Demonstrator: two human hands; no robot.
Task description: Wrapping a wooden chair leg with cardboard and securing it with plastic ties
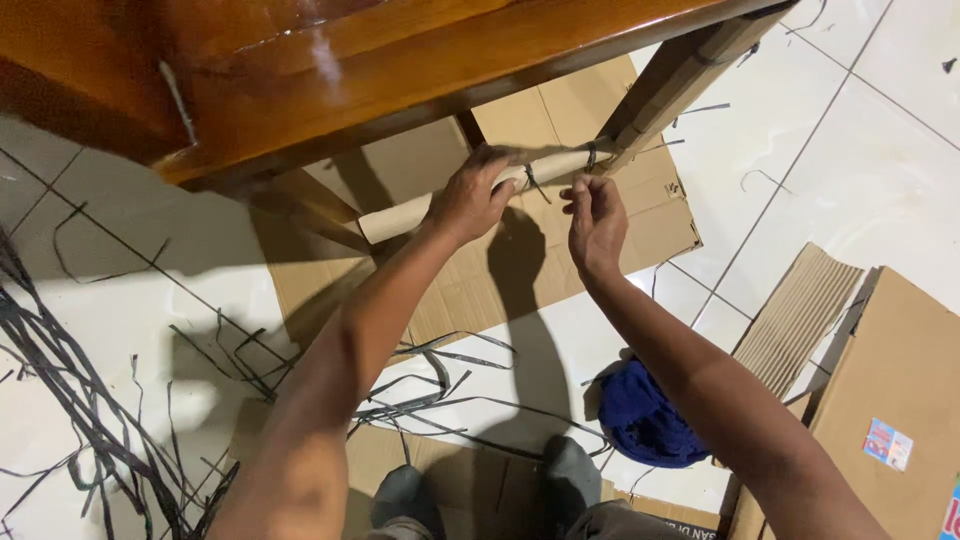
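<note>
Looks like the rung under the table is getting bound in cardboard right now, so the trick here, I'd say, is keeping that wrap squeezed snug while the black strap gets cinched. If the grip slackens, the cardboard probably springs open and the tie ends up loose. The left hand is curled over the top of the rung, fingers closed around it and pressing the wrap down. The right hand sits just beside it, fingertips pinched together on what seems to be the strap end, though it's too thin to be sure. I'd pull the strap straight across the rung rather than at an angle, and keep the two hands close so nothing shifts between them. The rung itself is a pale tan tube of cardboard running from the near leg up to the far leg, which is wrapped the same way, with another dark tie near that joint. It hangs just above a flat cardboard sheet on the white tile floor. Loose black straps lie scattered to the left, and a blue cloth is near the person's feet.
</note>
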